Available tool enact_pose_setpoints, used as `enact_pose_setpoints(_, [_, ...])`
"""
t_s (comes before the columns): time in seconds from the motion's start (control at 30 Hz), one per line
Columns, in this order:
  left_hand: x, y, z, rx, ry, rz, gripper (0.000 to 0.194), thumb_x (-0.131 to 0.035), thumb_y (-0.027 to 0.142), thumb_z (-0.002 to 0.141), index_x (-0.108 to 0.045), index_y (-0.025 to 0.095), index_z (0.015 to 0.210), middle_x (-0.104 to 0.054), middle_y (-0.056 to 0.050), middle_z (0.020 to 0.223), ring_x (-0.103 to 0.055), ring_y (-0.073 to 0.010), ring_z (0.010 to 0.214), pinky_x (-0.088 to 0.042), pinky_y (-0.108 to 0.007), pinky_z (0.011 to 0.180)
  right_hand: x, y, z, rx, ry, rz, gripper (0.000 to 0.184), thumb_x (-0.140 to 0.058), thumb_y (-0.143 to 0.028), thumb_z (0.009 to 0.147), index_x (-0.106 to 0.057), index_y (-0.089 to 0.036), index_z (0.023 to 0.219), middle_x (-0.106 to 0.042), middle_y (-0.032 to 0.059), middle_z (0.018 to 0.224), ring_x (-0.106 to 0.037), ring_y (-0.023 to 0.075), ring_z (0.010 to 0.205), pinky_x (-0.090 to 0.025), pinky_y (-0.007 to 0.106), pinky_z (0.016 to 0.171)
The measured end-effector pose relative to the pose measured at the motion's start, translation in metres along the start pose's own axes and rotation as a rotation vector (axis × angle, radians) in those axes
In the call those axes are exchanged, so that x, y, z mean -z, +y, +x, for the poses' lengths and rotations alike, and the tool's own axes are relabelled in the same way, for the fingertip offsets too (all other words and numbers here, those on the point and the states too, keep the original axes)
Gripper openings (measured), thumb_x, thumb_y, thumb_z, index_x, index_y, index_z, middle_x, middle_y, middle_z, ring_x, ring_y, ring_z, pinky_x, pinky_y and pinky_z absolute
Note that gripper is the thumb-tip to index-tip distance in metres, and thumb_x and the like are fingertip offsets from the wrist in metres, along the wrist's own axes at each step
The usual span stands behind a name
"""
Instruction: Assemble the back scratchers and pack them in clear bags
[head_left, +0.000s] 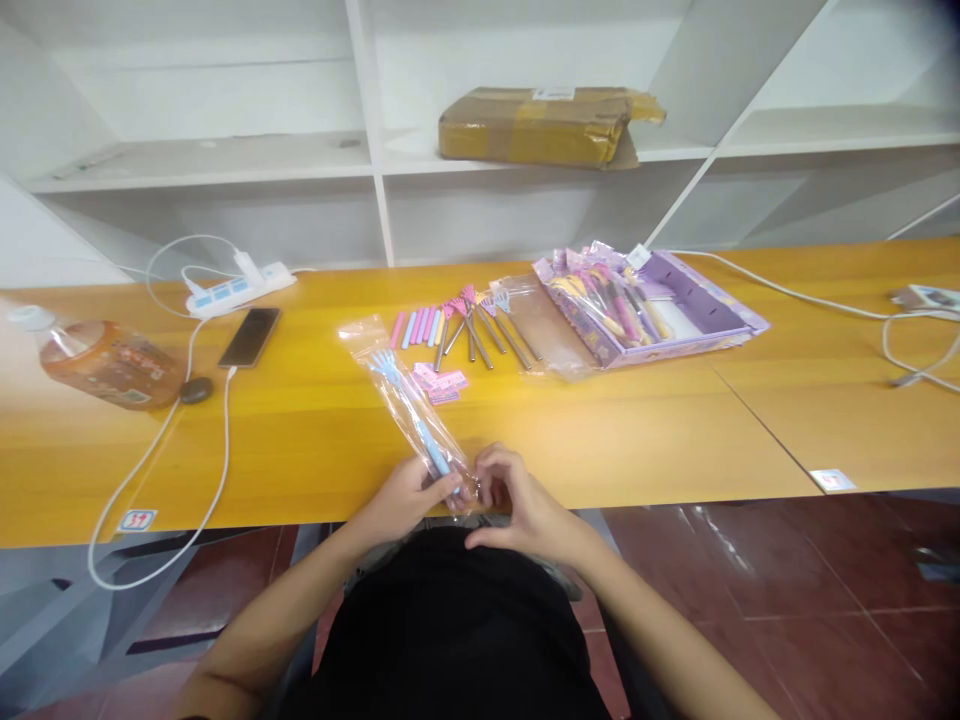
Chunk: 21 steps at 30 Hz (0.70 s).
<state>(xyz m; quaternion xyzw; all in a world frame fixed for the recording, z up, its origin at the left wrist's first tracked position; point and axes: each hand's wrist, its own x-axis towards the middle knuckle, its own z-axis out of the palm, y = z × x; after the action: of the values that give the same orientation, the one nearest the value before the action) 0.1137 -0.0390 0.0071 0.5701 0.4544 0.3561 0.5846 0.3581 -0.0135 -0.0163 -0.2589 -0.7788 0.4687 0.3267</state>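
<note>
My left hand is closed on the lower end of a clear plastic bag, which slants up and away to the left. Inside it lies a light blue back scratcher, claw end at the far end. My right hand is beside the bag's near end, fingers curled toward it and thumb held apart; whether the fingertips touch the plastic I cannot tell. Beyond, several back scratchers with metal rods lie in a heap beside a row of pastel tubes. Small pink cards are scattered in front of them.
At the right, a purple box contains bagged items, with clear plastic beside it. Leftward are a phone, a power strip, white cables and a drink bottle. A taped carton rests on the shelf.
</note>
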Motion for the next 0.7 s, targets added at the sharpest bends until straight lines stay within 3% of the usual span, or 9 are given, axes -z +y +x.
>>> enact_pose_setpoints(0.03, [0.0, -0.001, 0.0, 0.001, 0.017, 0.022, 0.039, -0.067, 0.054, 0.106, -0.078, 0.016, 0.106, -0.083, -0.009, 0.099, -0.077, -0.0252, 0.091, -0.061, -0.035, 0.086, 0.001, 0.001, 0.0, 0.028, -0.01, -0.004, 0.067, -0.093, -0.041, 0.09, -0.047, -0.03, 0.139, -0.057, 0.0066, 0.123, -0.063, 0.0168, 0.085, -0.06, 0.031, 0.071])
enact_pose_setpoints(0.17, [0.002, -0.005, 0.001, -0.004, 0.043, 0.058, 0.039, -0.066, 0.054, 0.106, -0.076, 0.017, 0.107, -0.082, -0.008, 0.101, -0.076, -0.0255, 0.095, -0.058, -0.034, 0.087, 0.001, 0.0, 0.002, 0.089, -0.068, -0.08, 0.014, -0.073, -0.023, 0.106, -0.072, -0.029, 0.118, -0.052, 0.0069, 0.12, -0.065, 0.0195, 0.104, -0.062, 0.033, 0.086])
enact_pose_setpoints(0.2, [0.002, -0.006, 0.001, -0.005, 0.025, 0.055, 0.039, -0.064, 0.054, 0.107, -0.076, 0.017, 0.106, -0.081, -0.008, 0.099, -0.075, -0.0247, 0.093, -0.058, -0.033, 0.086, 0.0, 0.0, 0.002, 0.119, -0.053, -0.084, 0.009, -0.071, -0.021, 0.107, -0.075, -0.027, 0.112, -0.051, 0.0069, 0.118, -0.065, 0.0201, 0.107, -0.063, 0.034, 0.089])
enact_pose_setpoints(0.3, [0.0, -0.011, 0.001, 0.012, 0.028, 0.074, 0.037, -0.066, 0.053, 0.107, -0.073, 0.017, 0.107, -0.079, -0.006, 0.094, -0.074, -0.023, 0.087, -0.058, -0.033, 0.083, -0.003, 0.001, 0.002, 0.195, 0.056, -0.114, 0.01, -0.072, -0.021, 0.106, -0.08, -0.026, 0.104, -0.051, 0.0078, 0.116, -0.065, 0.0208, 0.106, -0.063, 0.036, 0.09])
enact_pose_setpoints(0.4, [-0.001, -0.013, 0.002, 0.021, 0.094, 0.122, 0.035, -0.075, 0.049, 0.101, -0.071, 0.018, 0.117, -0.081, -0.007, 0.104, -0.075, -0.025, 0.095, -0.058, -0.034, 0.087, -0.004, 0.003, 0.002, 0.228, 0.128, -0.2, 0.01, -0.072, -0.024, 0.106, -0.081, -0.028, 0.104, -0.059, 0.0098, 0.12, -0.066, 0.0237, 0.109, -0.062, 0.041, 0.092])
enact_pose_setpoints(0.53, [-0.002, -0.006, 0.002, 0.001, 0.013, 0.23, 0.031, -0.077, 0.042, 0.098, -0.075, 0.019, 0.119, -0.082, -0.008, 0.111, -0.075, -0.0262, 0.099, -0.057, -0.034, 0.088, -0.005, 0.002, 0.005, 0.308, 0.157, -0.274, 0.011, -0.073, -0.02, 0.106, -0.077, -0.029, 0.11, -0.075, 0.0054, 0.106, -0.066, 0.0246, 0.105, -0.056, 0.045, 0.095])
enact_pose_setpoints(0.7, [-0.002, 0.005, -0.001, -0.022, -0.051, 0.272, 0.026, -0.069, 0.039, 0.103, -0.075, 0.02, 0.119, -0.081, -0.008, 0.111, -0.073, -0.0245, 0.097, -0.056, -0.033, 0.086, -0.007, -0.001, 0.01, 0.262, 0.169, -0.203, 0.009, -0.07, -0.018, 0.107, -0.073, -0.026, 0.107, -0.075, 0.0042, 0.098, -0.064, 0.0231, 0.098, -0.054, 0.042, 0.089])
